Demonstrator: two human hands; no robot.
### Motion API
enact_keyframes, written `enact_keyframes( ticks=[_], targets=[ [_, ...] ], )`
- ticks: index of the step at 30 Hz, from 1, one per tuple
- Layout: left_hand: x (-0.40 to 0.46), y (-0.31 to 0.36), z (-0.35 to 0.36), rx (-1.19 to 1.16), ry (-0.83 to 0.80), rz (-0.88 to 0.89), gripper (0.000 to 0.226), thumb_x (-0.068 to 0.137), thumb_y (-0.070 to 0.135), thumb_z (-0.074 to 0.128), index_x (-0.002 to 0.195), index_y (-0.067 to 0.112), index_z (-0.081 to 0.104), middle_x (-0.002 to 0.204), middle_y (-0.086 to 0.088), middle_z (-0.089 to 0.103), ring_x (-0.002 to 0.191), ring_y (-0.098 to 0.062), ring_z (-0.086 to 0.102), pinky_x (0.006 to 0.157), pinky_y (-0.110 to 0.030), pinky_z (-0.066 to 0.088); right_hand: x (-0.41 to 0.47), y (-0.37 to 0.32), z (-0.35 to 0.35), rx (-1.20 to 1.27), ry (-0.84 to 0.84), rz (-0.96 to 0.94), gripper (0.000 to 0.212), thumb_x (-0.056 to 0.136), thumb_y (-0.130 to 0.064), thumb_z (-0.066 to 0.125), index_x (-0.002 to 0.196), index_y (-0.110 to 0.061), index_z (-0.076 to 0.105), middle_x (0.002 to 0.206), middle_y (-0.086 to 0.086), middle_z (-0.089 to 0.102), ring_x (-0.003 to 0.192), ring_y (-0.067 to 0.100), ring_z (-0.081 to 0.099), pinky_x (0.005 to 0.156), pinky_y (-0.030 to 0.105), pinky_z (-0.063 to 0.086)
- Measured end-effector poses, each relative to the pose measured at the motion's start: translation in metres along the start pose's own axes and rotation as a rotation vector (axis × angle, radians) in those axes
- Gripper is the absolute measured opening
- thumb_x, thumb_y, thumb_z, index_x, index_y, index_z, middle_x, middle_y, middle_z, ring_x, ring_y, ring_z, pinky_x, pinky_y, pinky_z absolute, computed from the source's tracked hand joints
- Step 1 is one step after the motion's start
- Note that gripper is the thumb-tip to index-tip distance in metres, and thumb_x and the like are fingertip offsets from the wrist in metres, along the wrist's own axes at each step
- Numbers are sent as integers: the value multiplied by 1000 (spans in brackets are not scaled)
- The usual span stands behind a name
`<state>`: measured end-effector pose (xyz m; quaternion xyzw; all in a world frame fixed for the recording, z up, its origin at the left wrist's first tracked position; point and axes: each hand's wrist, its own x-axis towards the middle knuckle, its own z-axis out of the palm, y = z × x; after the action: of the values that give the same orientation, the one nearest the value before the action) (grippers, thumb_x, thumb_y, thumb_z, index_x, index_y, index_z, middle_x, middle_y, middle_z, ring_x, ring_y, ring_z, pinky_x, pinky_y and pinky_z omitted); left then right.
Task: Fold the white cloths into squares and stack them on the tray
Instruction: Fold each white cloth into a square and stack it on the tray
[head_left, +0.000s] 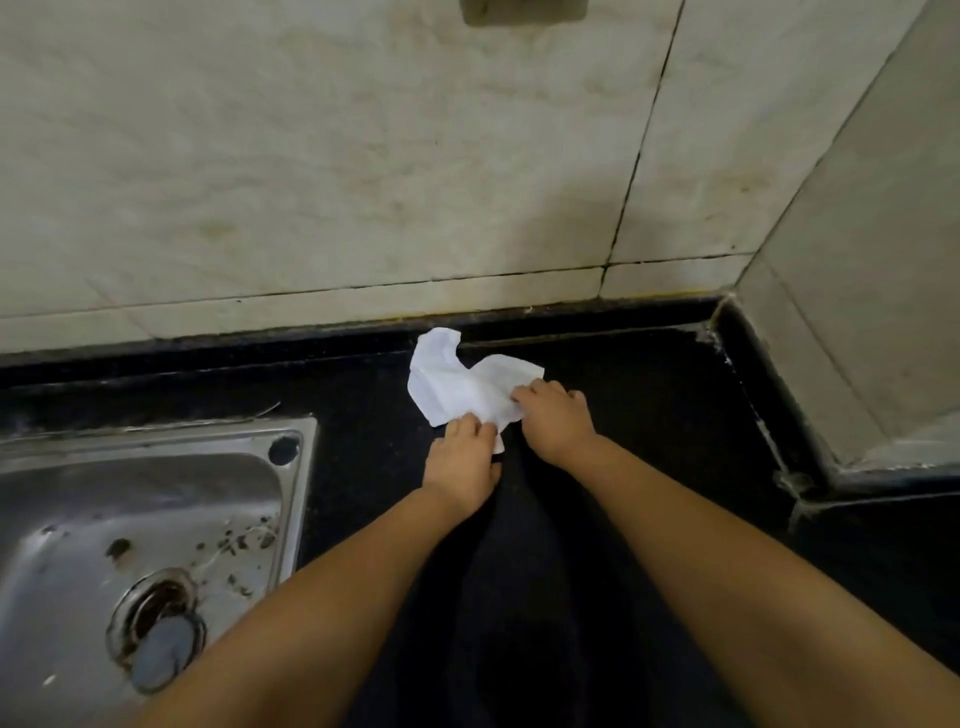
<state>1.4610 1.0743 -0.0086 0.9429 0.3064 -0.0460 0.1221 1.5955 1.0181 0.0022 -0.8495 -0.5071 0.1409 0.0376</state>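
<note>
Steel sink (130, 519) sits nearest you on the left, let into the black counter (623, 441), its drain (156, 623) ringed with grime. Past it, your left hand (460, 462) pinches the near edge of the white cloth (462, 384), fingers curled onto the fabric, and your right hand (558, 415) grips the same edge just beside it. Beyond your knuckles the cloth lies crumpled on the counter, one corner reaching toward the tiled wall (363, 156). No tray is in view. You look to be at the start of a fold, spreading the piece out. Next, you will likely need to draw both hands apart and flatten it before bringing corners together.
</note>
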Motion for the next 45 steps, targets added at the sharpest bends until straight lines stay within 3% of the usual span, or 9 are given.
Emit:
enact_keyframes(
  ticks=[5, 11, 17, 19, 22, 26, 30, 35, 45],
  targets=[
    [5, -11, 2, -110, 95, 43, 17, 95, 20, 46, 103, 9, 56, 109, -6, 52, 101, -21, 50, 80, -33, 46, 9, -4, 16, 2, 54, 53, 26, 93, -16, 43, 116, -15, 56, 128, 8, 49, 121, 27, 42, 94, 39, 35],
    [-3, -25, -30, -676, 253, -281, 14, 93, 13, 53, 81, 10, 47, 69, 1, 50, 62, -11, 48, 55, -22, 39, -21, 7, -14, 399, 212, 223, 17, 92, -21, 51, 104, -13, 61, 111, 6, 56, 107, 23, 51, 92, 40, 44],
    [-17, -23, -75, -1085, 380, -393, 22, 86, 1, 56, 80, 20, 47, 84, -10, 60, 82, -28, 61, 63, -27, 47, -76, 12, -71, 741, 361, 328, 11, 92, -18, 52, 94, -11, 60, 90, 4, 60, 86, 18, 56, 73, 30, 44],
    [-28, -14, -89, -1050, 337, -245, 17, 88, 4, 55, 99, 17, 52, 91, -6, 61, 88, -24, 61, 64, -23, 46, -98, 8, -89, 688, 376, 275, 13, 93, -21, 53, 99, -13, 62, 92, -1, 60, 88, 14, 55, 74, 26, 42],
    [-50, 12, -108, -880, 157, 86, 54, 88, 9, 58, 138, 21, 41, 118, 1, 49, 110, -13, 48, 88, -24, 43, -130, -5, -115, 641, 395, 187, 10, 93, -23, 55, 94, -20, 65, 87, -1, 63, 80, 10, 54, 66, 22, 40],
    [-80, 53, -126, -645, 85, 398, 44, 86, 20, 59, 129, 15, 54, 132, -1, 45, 120, -12, 40, 101, -30, 35, -176, -30, -148, 584, 328, 41, 12, 92, -20, 55, 89, -23, 67, 86, -3, 66, 79, 14, 59, 68, 27, 46],
    [-106, 68, -137, -729, 128, 366, 23, 94, 24, 53, 90, 5, 65, 90, -8, 60, 83, -18, 53, 69, -25, 40, -216, -38, -170, 594, 377, 83, 14, 92, -21, 56, 91, -15, 69, 87, -1, 67, 80, 13, 60, 68, 29, 48],
    [-122, 48, -140, -887, 70, 250, 20, 93, 21, 57, 79, 10, 67, 74, -4, 62, 69, -12, 55, 62, -24, 42, -251, -11, -163, 673, 475, 275, 12, 92, -20, 58, 85, -13, 66, 73, -3, 60, 65, 5, 53, 55, 18, 42],
    [-94, 26, -145, -900, 142, 119, 24, 92, 20, 57, 87, 1, 71, 89, -18, 69, 79, -21, 60, 71, -34, 46, -238, 29, -132, 584, 434, 481, 16, 96, -24, 51, 91, -14, 63, 81, 0, 59, 73, 15, 53, 63, 26, 40]
  ],
)
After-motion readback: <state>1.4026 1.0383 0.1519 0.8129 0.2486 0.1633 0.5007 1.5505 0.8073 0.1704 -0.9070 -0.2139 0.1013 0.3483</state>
